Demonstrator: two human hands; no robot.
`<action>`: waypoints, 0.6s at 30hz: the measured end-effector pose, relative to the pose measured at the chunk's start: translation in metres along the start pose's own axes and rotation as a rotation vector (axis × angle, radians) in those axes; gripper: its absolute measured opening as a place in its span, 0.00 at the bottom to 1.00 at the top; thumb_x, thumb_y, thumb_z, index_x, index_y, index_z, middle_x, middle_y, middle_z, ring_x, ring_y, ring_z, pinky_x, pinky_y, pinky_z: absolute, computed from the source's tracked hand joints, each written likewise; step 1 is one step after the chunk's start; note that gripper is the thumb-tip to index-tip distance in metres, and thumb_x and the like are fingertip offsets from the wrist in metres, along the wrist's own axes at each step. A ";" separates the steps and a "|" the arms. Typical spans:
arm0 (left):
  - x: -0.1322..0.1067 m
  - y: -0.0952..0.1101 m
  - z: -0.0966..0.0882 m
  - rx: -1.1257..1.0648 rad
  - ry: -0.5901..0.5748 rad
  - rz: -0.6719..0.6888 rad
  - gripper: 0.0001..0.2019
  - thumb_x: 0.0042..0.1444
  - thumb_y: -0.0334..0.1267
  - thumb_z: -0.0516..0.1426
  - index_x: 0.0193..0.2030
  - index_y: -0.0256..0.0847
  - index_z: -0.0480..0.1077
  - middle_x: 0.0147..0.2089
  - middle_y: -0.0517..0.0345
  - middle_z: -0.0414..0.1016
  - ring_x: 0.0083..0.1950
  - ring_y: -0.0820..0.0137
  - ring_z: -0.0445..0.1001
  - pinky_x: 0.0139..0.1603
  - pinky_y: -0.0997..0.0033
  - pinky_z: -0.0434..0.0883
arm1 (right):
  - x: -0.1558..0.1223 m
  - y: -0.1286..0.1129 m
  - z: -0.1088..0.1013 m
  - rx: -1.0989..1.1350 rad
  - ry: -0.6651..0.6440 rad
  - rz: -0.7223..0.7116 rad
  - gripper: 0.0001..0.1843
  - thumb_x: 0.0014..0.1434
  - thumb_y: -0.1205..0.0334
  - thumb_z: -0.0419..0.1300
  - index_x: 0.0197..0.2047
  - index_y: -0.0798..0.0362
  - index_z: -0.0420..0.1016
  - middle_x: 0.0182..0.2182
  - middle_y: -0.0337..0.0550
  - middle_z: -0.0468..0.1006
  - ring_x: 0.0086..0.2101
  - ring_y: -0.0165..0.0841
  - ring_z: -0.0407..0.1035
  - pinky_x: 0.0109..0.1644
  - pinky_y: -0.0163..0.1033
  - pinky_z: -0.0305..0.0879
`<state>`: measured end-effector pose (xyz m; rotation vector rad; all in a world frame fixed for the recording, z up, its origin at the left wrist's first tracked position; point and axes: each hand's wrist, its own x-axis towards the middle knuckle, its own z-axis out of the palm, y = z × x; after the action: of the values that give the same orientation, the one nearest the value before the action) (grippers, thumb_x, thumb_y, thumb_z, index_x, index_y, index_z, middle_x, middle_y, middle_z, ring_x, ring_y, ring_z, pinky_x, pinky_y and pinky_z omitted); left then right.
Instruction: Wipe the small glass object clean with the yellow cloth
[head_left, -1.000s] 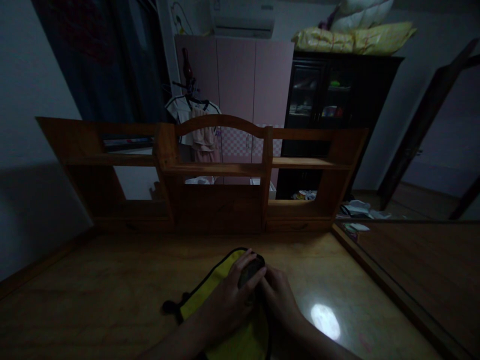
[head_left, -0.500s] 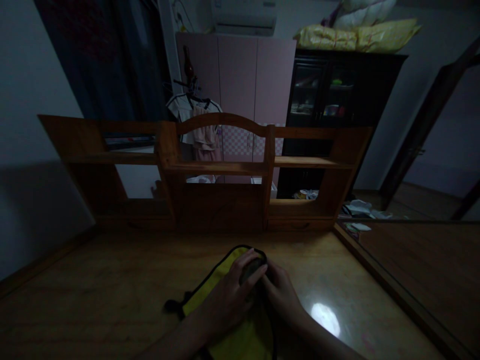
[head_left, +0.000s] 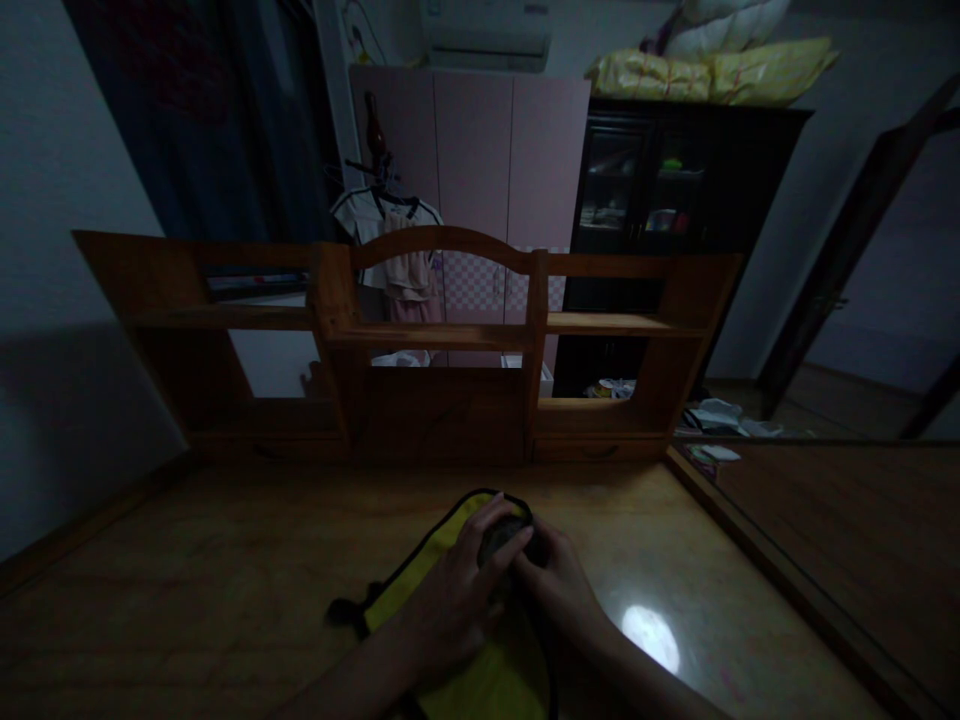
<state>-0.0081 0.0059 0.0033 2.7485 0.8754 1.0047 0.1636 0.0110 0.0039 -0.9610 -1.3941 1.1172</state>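
Note:
A yellow fabric bag with black edging (head_left: 486, 690) lies on the wooden surface below me, a black tab sticking out at its left. My left hand (head_left: 465, 580) rests over the far part of the bag, thumb and fingers curved around a dark, rounded thing (head_left: 498, 540) too dim to name. My right hand (head_left: 559, 580) is closed at the bag's right edge, its fingertips pinching close to the left thumb. What lies between the right fingers is mostly hidden; it appears to be the black edging.
A wooden shelf headboard (head_left: 442, 335) runs across the far side of the wooden surface (head_left: 247, 560). A raised wooden rail (head_left: 757, 560) borders the right side. Beyond stand a pink wardrobe (head_left: 472, 160), a dark cabinet (head_left: 690, 180) and hanging clothes (head_left: 405, 250).
The fingers of my right hand have shifted slightly at the bag's edge. My left hand and the bag have barely moved.

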 end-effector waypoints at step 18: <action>-0.004 -0.003 0.004 -0.055 -0.003 -0.155 0.39 0.58 0.28 0.57 0.72 0.48 0.42 0.71 0.46 0.44 0.71 0.55 0.50 0.67 0.48 0.62 | 0.001 0.004 -0.005 -0.010 0.008 -0.013 0.13 0.57 0.66 0.58 0.46 0.56 0.77 0.38 0.44 0.81 0.41 0.42 0.74 0.45 0.42 0.70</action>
<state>-0.0099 0.0068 -0.0035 2.5897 1.0259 0.9802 0.1679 0.0134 0.0000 -0.9618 -1.3986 1.0965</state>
